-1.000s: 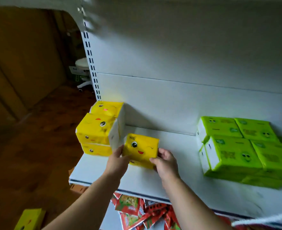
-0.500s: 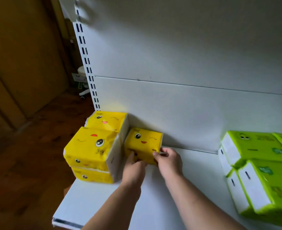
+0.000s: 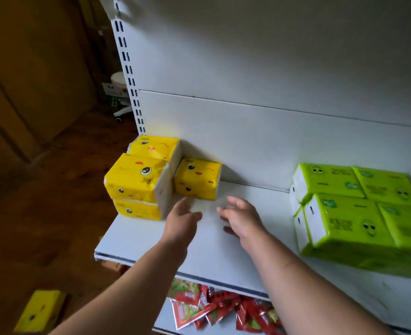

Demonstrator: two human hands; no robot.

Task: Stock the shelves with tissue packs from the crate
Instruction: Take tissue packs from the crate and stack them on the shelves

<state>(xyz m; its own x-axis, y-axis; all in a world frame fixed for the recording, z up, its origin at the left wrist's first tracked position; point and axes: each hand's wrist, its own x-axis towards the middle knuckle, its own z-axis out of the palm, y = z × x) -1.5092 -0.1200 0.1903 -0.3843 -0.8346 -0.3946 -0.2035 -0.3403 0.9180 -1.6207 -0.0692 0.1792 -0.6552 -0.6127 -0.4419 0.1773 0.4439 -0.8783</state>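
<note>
Head view: yellow tissue pack (image 3: 197, 178) sits on the white shelf (image 3: 146, 240) against the back panel, just beside the stacked yellow packs (image 3: 137, 182), long axis along the shelf. Left hand (image 3: 182, 215) and right hand (image 3: 242, 213) hover just before it, fingers relaxed, empty. A loose yellow pack (image 3: 41, 310) lies on the floor, low left, likely nearer the left hand. Cartoon faces show; print is unreadable.

Only bare arms of the person are visible, with nothing worn on them. The left forearm (image 3: 132, 286) is at 7 o'clock, the right forearm (image 3: 308, 286) at 5 o'clock. The left grip (image 3: 184, 215) and the right grip (image 3: 242, 213) are bare hands with short fingers.
</note>
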